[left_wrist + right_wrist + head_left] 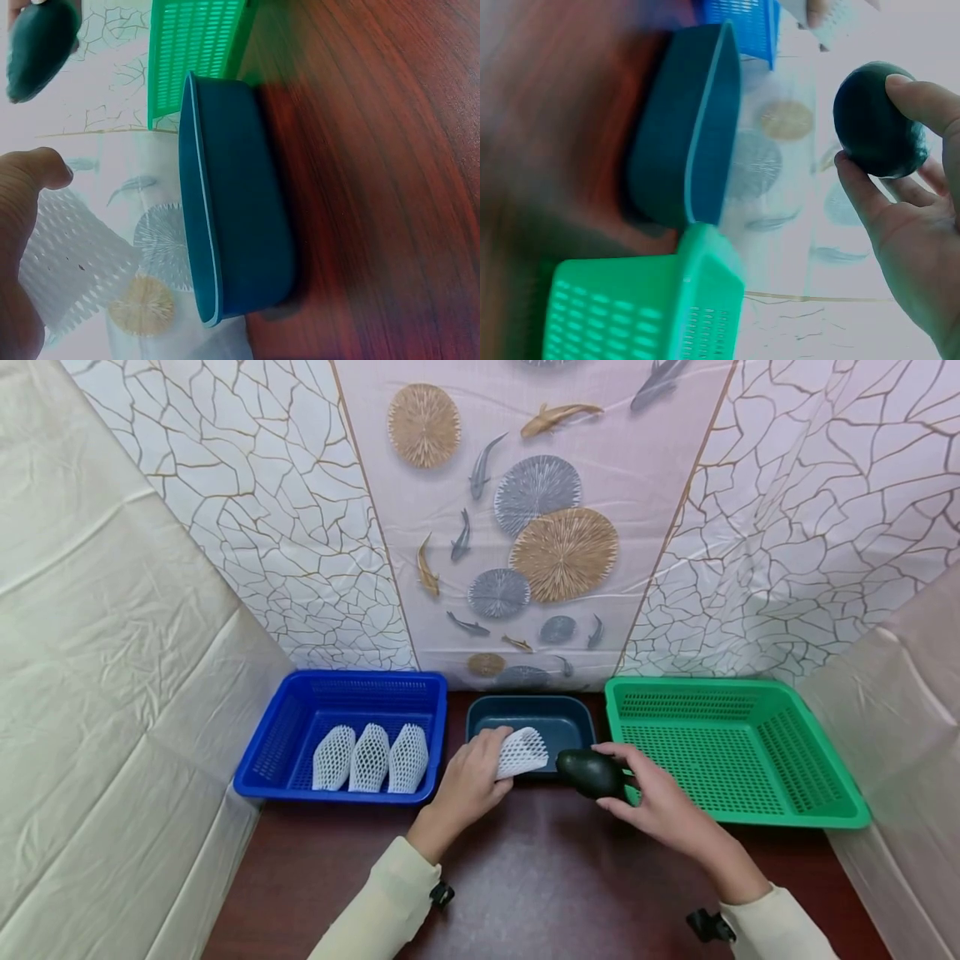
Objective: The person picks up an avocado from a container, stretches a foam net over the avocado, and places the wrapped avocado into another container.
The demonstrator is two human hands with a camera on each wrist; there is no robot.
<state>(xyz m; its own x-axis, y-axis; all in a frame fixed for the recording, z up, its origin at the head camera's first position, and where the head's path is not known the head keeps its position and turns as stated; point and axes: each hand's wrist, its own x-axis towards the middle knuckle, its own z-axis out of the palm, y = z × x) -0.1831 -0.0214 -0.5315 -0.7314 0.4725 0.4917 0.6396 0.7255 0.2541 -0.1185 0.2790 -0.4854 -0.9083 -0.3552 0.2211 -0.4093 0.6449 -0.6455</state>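
My left hand (471, 777) grips a white foam net sleeve (522, 752), its open end turned toward the right hand. In my right hand (660, 795) is a dark green avocado (591, 773), held between thumb and fingers, its narrow end pointing at the sleeve. A small gap separates avocado and sleeve in the head view. Both hands are above the front rim of a dark teal tray (570, 710). The right wrist view shows the thumb on one side of the avocado (874, 120) and fingers on the other.
At the left, a blue basket (341, 685) holds three white foam net sleeves (369, 758) lying side by side. A green basket (750, 743) stands at the right. The brown wooden table (525, 877) lies in front, and patterned cloth walls (495, 527) enclose the back and sides.
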